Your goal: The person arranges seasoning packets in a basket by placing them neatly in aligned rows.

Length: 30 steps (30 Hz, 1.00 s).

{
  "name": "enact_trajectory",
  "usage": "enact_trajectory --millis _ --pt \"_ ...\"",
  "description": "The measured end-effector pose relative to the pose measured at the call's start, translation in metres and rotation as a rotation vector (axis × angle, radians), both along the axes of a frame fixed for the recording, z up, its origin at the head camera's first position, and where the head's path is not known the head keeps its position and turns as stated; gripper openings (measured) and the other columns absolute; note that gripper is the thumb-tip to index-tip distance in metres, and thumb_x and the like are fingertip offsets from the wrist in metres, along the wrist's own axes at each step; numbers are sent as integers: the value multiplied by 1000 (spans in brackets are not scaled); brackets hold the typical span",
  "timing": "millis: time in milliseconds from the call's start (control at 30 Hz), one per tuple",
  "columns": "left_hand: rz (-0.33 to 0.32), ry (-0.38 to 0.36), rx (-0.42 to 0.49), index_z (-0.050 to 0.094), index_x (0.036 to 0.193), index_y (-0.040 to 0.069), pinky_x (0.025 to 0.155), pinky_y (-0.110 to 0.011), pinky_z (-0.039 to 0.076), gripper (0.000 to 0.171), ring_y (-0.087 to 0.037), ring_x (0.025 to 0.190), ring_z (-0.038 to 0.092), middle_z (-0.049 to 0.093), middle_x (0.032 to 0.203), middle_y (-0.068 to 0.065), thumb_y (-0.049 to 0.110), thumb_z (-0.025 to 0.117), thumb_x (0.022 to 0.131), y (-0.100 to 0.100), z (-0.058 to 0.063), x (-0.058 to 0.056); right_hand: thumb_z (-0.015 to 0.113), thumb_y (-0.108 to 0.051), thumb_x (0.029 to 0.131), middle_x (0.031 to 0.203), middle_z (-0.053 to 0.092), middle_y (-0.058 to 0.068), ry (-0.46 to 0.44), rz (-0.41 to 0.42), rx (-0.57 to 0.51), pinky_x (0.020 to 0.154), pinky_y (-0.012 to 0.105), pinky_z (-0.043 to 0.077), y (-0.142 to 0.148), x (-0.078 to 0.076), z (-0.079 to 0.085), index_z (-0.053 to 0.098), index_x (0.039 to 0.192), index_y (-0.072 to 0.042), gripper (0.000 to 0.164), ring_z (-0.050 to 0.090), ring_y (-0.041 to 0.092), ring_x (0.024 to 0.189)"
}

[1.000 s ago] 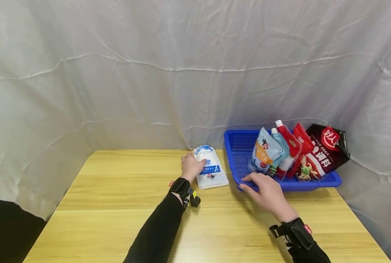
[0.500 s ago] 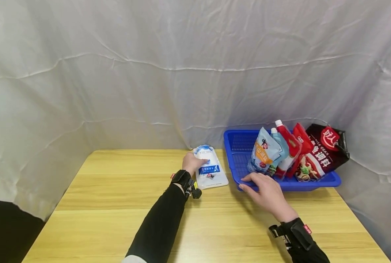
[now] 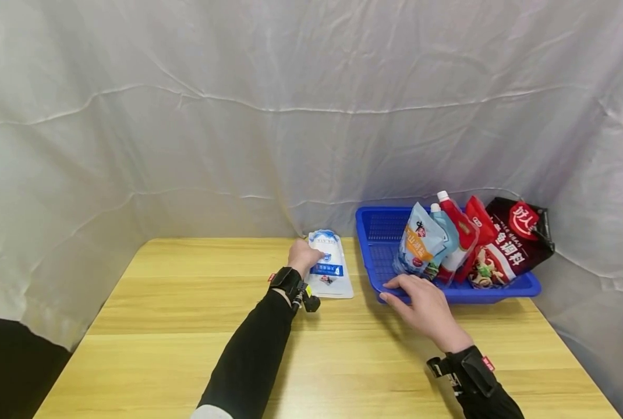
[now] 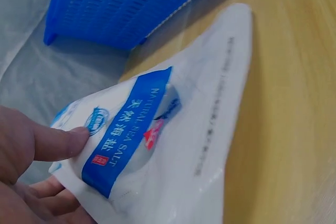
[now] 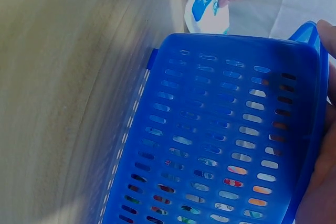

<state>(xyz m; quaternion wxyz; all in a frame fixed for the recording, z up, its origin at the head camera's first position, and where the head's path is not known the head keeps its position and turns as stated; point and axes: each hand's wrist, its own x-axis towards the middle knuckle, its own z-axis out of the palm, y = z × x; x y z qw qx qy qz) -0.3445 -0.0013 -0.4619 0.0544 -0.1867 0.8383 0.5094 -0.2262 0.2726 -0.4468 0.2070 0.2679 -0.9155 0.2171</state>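
A white and blue bag of sea salt (image 3: 329, 279) lies near the table's back edge, left of a blue plastic basket (image 3: 366, 250). My left hand (image 3: 302, 256) pinches the bag by its side, thumb on the printed front and fingers beneath. In the left wrist view the salt bag (image 4: 173, 166) tilts up, its far end over the wood. My right hand (image 3: 424, 305) holds the basket's front rim near the left corner. The right wrist view shows the slotted wall of the basket (image 5: 210, 93), with only part of that hand at the right edge.
Inside the basket stand a light blue pouch (image 3: 418, 244), a teal spouted pouch (image 3: 449, 235), a red spouted pouch (image 3: 463, 233), a red packet (image 3: 481, 224) and a black seasoning bag (image 3: 521, 244). A grey curtain (image 3: 238, 145) hangs behind the wooden table (image 3: 186, 349).
My left hand has closed its fingers under the salt bag's edge, and the bag has shifted and turned slightly to the left. The right hand stays on the basket rim.
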Motion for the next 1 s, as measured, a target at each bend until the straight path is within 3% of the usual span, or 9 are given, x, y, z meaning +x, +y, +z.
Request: enact_trajectory --millis 233,433,633,1000 --pt "-34 18 141 58 131 -5 98 -43 54 42 -31 102 66 66 115 -20 6 74 93 -12 -1 3 83 -26 89 102 76 -5 16 3 -7 78 44 57 0 1 -1 74 106 -23 19 71 22 95" --pt "-29 84 291 58 134 -7 95 -41 58 45 -33 102 69 66 119 -23 -1 72 92 -20 -3 14 83 -26 89 101 76 -3 17 3 -9 78 45 57 -1 1 -1 74 105 -22 18 71 23 95" --pt "18 141 406 54 138 -5 95 -41 57 48 -32 105 67 62 123 -23 0 72 93 -29 -1 27 82 -26 90 102 76 -2 2 -6 -16 79 46 57 -1 1 1 74 105 -22 18 71 24 96" --pt "108 227 481 52 142 -2 99 -43 57 50 -32 109 66 60 132 -23 4 72 96 -40 17 55 81 -28 92 104 76 -2 -35 -16 -25 80 47 57 -1 2 1 75 107 -23 17 71 26 98"
